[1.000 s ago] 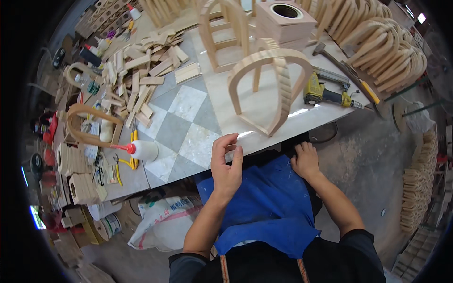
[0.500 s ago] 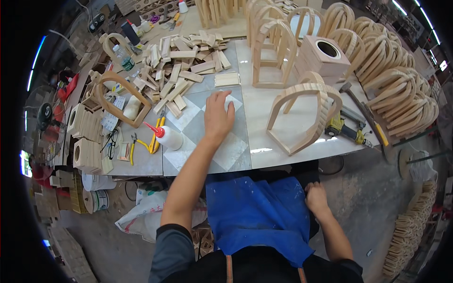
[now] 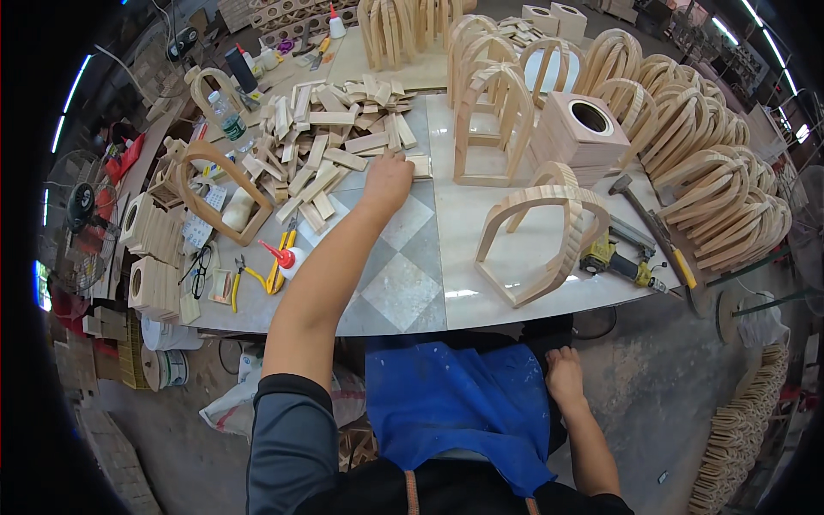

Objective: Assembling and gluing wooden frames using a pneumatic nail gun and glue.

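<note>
My left arm reaches across the table, and my left hand (image 3: 389, 183) is curled down over a few flat wooden slats (image 3: 421, 166) laid side by side. Its fingertips are hidden behind the knuckles. Just beyond and to the left spreads a heap of loose wooden slats (image 3: 333, 118). Under my left forearm, partly covered, stands a white glue bottle with a red nozzle (image 3: 290, 260). My right hand (image 3: 564, 373) rests low beside the blue apron (image 3: 463, 403), below the table edge, its fingers loosely curled with nothing seen in them.
An arched wooden frame (image 3: 542, 232) stands on the right half, with more arches (image 3: 491, 120) and a wooden box with a round hole (image 3: 584, 129) behind. A hammer (image 3: 657, 227) and a yellow-green air tool (image 3: 616, 260) lie at right. Pliers (image 3: 246, 281) and glasses (image 3: 201, 268) lie left.
My left hand has moved farther out from above the checkered tabletop onto the flat slats, and its fingers have curled. My right hand stays by my lap. The view has shifted slightly.
</note>
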Available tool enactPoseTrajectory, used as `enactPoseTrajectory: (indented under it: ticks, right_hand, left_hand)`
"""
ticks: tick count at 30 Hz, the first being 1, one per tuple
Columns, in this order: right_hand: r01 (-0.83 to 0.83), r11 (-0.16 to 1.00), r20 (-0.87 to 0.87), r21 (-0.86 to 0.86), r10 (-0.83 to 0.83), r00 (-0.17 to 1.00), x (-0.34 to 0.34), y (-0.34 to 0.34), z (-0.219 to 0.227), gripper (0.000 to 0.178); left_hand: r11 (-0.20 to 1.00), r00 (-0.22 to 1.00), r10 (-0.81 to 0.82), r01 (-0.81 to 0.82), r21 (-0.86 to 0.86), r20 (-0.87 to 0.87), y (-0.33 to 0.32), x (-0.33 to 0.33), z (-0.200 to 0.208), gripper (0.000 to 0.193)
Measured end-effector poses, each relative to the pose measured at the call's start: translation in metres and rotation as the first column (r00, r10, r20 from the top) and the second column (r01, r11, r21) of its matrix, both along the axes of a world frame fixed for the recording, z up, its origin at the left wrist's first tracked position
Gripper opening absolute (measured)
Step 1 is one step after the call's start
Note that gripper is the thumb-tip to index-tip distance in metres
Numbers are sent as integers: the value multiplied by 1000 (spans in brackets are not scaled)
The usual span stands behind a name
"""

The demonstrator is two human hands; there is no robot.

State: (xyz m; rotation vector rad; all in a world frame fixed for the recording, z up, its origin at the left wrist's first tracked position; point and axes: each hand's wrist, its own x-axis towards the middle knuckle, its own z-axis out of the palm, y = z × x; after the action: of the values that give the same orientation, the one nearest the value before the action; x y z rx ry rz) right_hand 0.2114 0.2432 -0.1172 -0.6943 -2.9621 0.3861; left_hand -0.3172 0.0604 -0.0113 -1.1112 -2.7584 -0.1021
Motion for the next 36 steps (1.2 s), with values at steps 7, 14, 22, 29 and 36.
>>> enactPoseTrajectory:
  ticks: [7,14,22,29,36]
  right_hand:
    - [-18,997,159,-69,29,987,8,-8,24,16]
    - [53,942,-163,-332,-113,980,-3,-32,78,12]
    - [-253,446,-422,-859,-335,843,-62,-69,162,36]
    - [-233,278,-337,-932,-424,841,-48,-59,151,34]
    - [-273,37,-244,-961,-576,781,-38,-57,147,29]
  left_hand:
    - [973,945,-56,124,196,-322,-24,28,-1,15]
    - [671,971,-194,236,703,-141,-43,186,72,24]
    - [609,666,-530,-133,782,526,-40,341,43,23]
    - [660,563,-559,-141,737,609,-24,347,46,16]
    - [468,419,-619,-482,740,664,-32,343,38,7]
